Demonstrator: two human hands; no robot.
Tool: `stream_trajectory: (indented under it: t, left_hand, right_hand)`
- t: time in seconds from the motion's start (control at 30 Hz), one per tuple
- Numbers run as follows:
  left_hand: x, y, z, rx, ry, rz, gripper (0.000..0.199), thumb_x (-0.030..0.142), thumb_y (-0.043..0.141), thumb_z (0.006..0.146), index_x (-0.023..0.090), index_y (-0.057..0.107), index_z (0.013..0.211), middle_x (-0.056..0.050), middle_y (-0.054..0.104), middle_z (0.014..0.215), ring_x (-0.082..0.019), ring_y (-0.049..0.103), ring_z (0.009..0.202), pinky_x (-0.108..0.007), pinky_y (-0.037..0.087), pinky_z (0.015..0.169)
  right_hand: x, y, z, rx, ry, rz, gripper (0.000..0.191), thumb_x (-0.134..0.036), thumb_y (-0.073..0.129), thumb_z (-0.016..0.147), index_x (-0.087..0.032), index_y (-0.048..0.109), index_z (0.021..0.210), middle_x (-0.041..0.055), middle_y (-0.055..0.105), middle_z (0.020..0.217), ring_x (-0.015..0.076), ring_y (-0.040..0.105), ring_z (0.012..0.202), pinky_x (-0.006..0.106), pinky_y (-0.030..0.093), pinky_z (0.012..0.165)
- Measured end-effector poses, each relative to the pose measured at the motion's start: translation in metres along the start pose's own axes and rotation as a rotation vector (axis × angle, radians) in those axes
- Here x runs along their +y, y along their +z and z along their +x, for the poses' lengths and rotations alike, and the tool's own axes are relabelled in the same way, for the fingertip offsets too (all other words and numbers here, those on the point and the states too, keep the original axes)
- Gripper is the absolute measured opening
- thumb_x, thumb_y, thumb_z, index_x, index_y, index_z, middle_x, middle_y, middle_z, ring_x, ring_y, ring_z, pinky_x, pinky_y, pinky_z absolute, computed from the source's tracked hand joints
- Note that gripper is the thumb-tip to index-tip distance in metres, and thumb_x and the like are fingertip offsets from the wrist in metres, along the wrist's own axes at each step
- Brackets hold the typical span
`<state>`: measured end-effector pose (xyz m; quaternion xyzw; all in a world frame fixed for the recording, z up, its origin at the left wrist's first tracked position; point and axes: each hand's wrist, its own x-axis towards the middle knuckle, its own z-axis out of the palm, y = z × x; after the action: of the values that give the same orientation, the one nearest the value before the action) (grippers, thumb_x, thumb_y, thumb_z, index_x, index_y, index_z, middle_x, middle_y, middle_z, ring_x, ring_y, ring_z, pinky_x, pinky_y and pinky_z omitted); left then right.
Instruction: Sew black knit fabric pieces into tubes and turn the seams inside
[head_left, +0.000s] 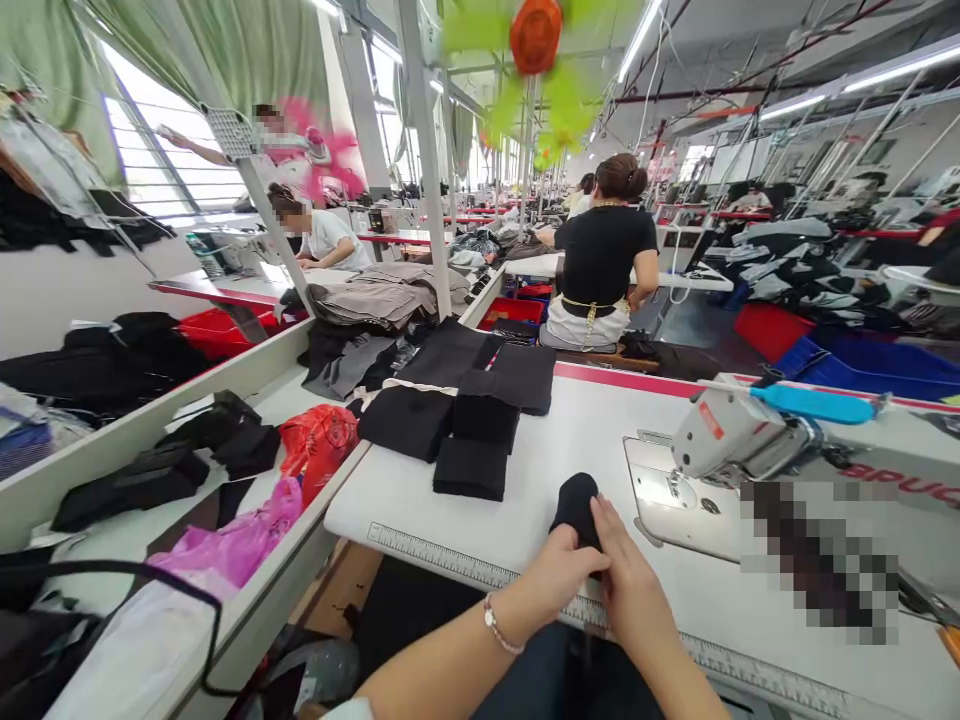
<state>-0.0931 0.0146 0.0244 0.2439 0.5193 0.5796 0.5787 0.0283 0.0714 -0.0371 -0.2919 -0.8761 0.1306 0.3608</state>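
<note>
My left hand (557, 576) and my right hand (628, 585) meet at the front of the white sewing table (442, 520). Both pinch a small folded piece of black fabric (577, 508) that stands up between them. Ahead on the table lie several black fabric pieces, including a folded stack (471, 469) and a wider flat piece (405, 422). To the right is a grey industrial sewing machine (739, 428), its needle plate (660, 490) apart from my right hand. A measuring scale (442, 560) runs along the table's front edge.
Left of the table, a long shelf (172, 420) holds black garments, a red plastic bag (319, 450) and a pink bag (240, 535). Co-workers sit at machines ahead, one in a black top (600, 260). Red and blue bins stand beyond. A fan (535, 38) hangs overhead.
</note>
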Motion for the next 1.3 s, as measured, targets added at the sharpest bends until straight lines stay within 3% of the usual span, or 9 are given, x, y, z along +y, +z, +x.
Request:
stream_trajectory:
  t: [0.13, 0.23, 0.37, 0.43, 0.57, 0.7, 0.87, 1.1, 1.3]
  left_hand:
    - [0.001, -0.015, 0.002, -0.153, 0.034, 0.085, 0.024, 0.012, 0.064, 0.061, 0.019, 0.065, 0.084, -0.002, 0.071, 0.083, -0.023, 0.063, 0.103, -0.036, 0.047, 0.096]
    - [-0.002, -0.024, 0.006, -0.214, -0.028, 0.214, 0.017, 0.012, 0.063, 0.065, 0.015, 0.065, 0.082, -0.003, 0.072, 0.081, -0.021, 0.066, 0.093, -0.035, 0.050, 0.092]
    - [-0.010, -0.034, 0.011, -0.208, -0.116, 0.424, 0.017, 0.024, 0.050, 0.081, 0.015, 0.061, 0.090, -0.006, 0.072, 0.077, -0.017, 0.066, 0.062, -0.033, 0.054, 0.064]
    - [-0.015, -0.037, 0.012, -0.167, -0.089, 0.577, 0.016, 0.027, 0.049, 0.083, 0.016, 0.060, 0.080, -0.004, 0.069, 0.065, -0.015, 0.060, 0.048, -0.030, 0.048, 0.052]
    - [-0.021, -0.036, 0.010, 0.002, 0.172, 0.876, 0.027, 0.028, 0.051, 0.083, 0.019, 0.056, 0.059, -0.001, 0.059, 0.056, -0.014, 0.053, 0.050, -0.028, 0.040, 0.054]
    - [-0.031, -0.032, 0.014, 0.127, 0.480, 1.054, 0.027, 0.020, 0.050, 0.082, 0.019, 0.058, 0.057, -0.005, 0.065, 0.075, -0.015, 0.056, 0.065, -0.030, 0.040, 0.064]
    - [-0.043, -0.037, 0.022, 0.218, 0.763, 1.126, 0.022, 0.014, 0.049, 0.083, 0.018, 0.066, 0.069, -0.006, 0.068, 0.095, -0.015, 0.061, 0.074, -0.029, 0.045, 0.069]
    - [-0.048, -0.041, 0.031, 0.217, 1.005, 1.232, 0.026, -0.001, 0.046, 0.074, 0.019, 0.062, 0.081, -0.002, 0.062, 0.077, -0.016, 0.056, 0.071, -0.027, 0.044, 0.062]
    - [-0.047, -0.040, 0.037, 0.048, 1.150, 1.389, 0.030, -0.005, 0.044, 0.076, 0.020, 0.061, 0.073, -0.005, 0.062, 0.075, -0.020, 0.052, 0.075, -0.031, 0.044, 0.063]
  right_hand:
    - [0.006, -0.011, -0.006, -0.116, -0.023, -0.125, 0.100, 0.010, 0.032, 0.067, -0.037, 0.015, 0.154, 0.0031, 0.037, 0.154, 0.0318, 0.042, 0.137, 0.049, 0.055, 0.099]
    - [0.005, -0.016, -0.014, -0.155, -0.028, -0.243, 0.098, 0.011, 0.035, 0.067, -0.029, 0.018, 0.154, 0.0074, 0.043, 0.152, 0.0295, 0.042, 0.139, 0.048, 0.054, 0.101]
    - [0.006, -0.020, -0.023, -0.211, 0.012, -0.367, 0.074, 0.007, 0.043, 0.075, -0.021, 0.048, 0.143, 0.0113, 0.049, 0.147, 0.0335, 0.043, 0.137, 0.049, 0.050, 0.104]
    - [0.007, -0.021, -0.027, -0.201, 0.032, -0.394, 0.070, 0.007, 0.043, 0.076, -0.021, 0.053, 0.140, 0.0111, 0.052, 0.144, 0.0344, 0.046, 0.135, 0.049, 0.051, 0.102]
    - [0.009, -0.024, -0.036, -0.193, 0.054, -0.399, 0.073, 0.006, 0.044, 0.074, -0.021, 0.052, 0.140, 0.0098, 0.051, 0.145, 0.0352, 0.043, 0.136, 0.049, 0.051, 0.101]
    - [0.011, -0.025, -0.041, -0.182, 0.062, -0.389, 0.071, 0.004, 0.044, 0.075, -0.021, 0.051, 0.141, 0.0097, 0.052, 0.144, 0.0349, 0.041, 0.137, 0.050, 0.050, 0.102]
    - [0.014, -0.026, -0.044, -0.163, 0.059, -0.371, 0.069, 0.005, 0.043, 0.076, -0.020, 0.052, 0.140, 0.0104, 0.054, 0.142, 0.0344, 0.038, 0.139, 0.050, 0.050, 0.102]
    - [0.016, -0.026, -0.046, -0.134, 0.076, -0.380, 0.061, 0.003, 0.043, 0.080, -0.020, 0.058, 0.135, 0.0097, 0.056, 0.140, 0.0348, 0.036, 0.140, 0.049, 0.051, 0.100]
    - [0.015, -0.026, -0.046, -0.165, 0.113, -0.425, 0.056, 0.001, 0.045, 0.084, -0.023, 0.060, 0.133, 0.0077, 0.056, 0.141, 0.0345, 0.039, 0.139, 0.050, 0.051, 0.099]
